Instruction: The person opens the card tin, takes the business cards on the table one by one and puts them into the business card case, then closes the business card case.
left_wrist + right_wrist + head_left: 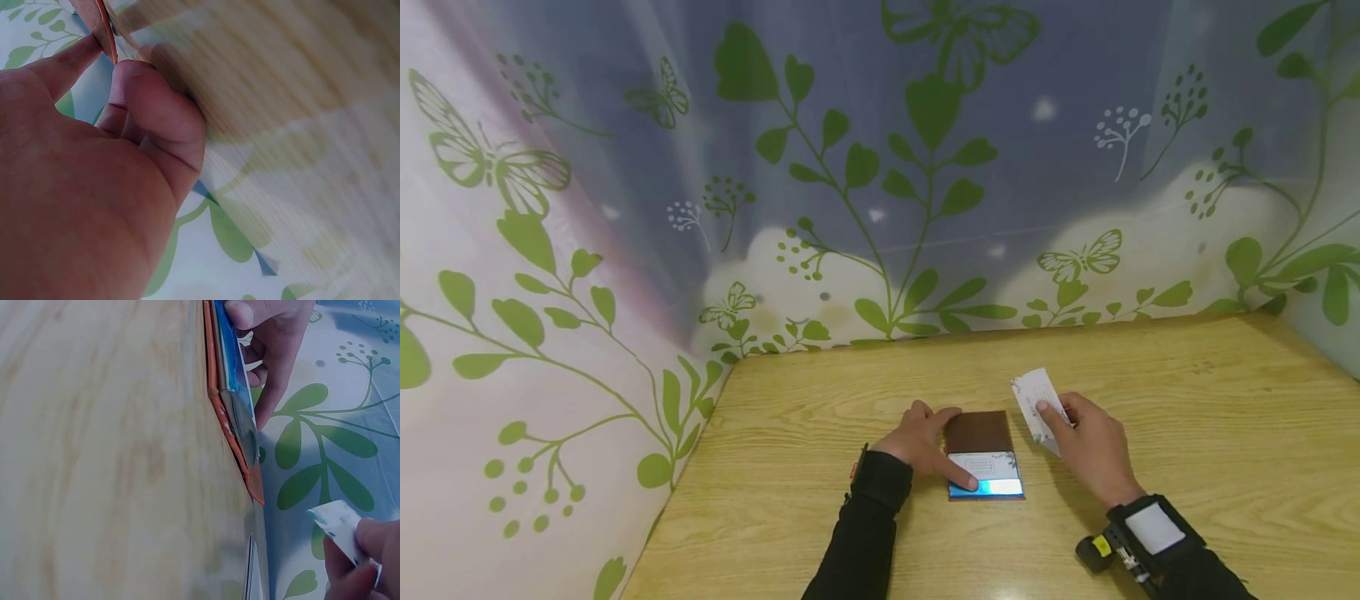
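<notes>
A brown wallet lies unfolded on the table. On its near half are a white card with a printed leaf pattern and a shiny blue strip. My left hand spans its left side; the thumb presses on the blue strip and a finger reaches the far left corner. To the right, my right hand pinches a white leaf-printed card, thumb on top. The right wrist view shows the wallet's orange edge side-on and the pinched card.
The wooden table stretches out on both sides. A curtain printed with leaves and butterflies hangs along its back and left edges. In the right wrist view a thin pale edge stands out near the wallet's end.
</notes>
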Tool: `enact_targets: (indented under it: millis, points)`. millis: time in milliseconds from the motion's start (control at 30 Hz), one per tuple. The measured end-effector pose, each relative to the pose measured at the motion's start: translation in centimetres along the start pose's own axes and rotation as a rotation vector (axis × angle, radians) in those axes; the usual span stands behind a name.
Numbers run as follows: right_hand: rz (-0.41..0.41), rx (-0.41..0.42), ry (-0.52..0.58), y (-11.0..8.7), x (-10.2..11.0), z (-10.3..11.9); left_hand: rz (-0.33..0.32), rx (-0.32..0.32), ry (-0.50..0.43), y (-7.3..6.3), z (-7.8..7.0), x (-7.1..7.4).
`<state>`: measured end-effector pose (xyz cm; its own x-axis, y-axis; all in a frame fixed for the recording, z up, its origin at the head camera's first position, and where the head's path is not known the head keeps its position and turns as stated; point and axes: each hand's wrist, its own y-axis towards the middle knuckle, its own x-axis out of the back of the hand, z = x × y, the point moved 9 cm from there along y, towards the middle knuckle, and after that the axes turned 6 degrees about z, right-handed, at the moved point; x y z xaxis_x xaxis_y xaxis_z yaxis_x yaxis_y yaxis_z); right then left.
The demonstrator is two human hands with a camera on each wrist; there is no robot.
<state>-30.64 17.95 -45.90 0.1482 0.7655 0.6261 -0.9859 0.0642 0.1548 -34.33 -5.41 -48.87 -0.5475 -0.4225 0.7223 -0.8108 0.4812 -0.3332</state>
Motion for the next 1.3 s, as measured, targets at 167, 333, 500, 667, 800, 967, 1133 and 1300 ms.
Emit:
enact_targets:
  millis: [167,333,500,667,800,967,1133,1300]
  points:
    - [0.024,0.03,0.039,0.1,-0.4,0.1,0.003,-0.005,-0.01,0.0,0.0,0.0]
    - [0.08,0.073,0.077,-0.1,-1.0,0.6,0.006,-0.003,-0.014,-0.1,0.0,0.0]
    - [0.127,0.098,0.106,0.0,-1.7,1.0,-0.005,-0.001,-0.01,0.0,-0.1,0.2]
    - [0.202,0.104,0.175,0.0,-2.5,1.0,-0.017,0.009,0.021,0.0,-0.1,0.2]
    - [0.258,0.115,0.217,-0.2,-3.1,1.2,-0.018,0.018,0.048,0.0,-0.1,0.3]
    - [0.296,0.138,0.161,-0.4,-3.6,1.4,-0.018,0.019,0.042,0.1,-0.1,0.2]
    - [0.318,0.175,0.087,-0.4,-4.1,1.6,-0.017,0.015,0.02,0.2,0.0,0.2]
    - [0.365,0.208,0.072,-0.5,-4.5,1.8,-0.015,0.015,0.015,0.2,0.0,0.1]
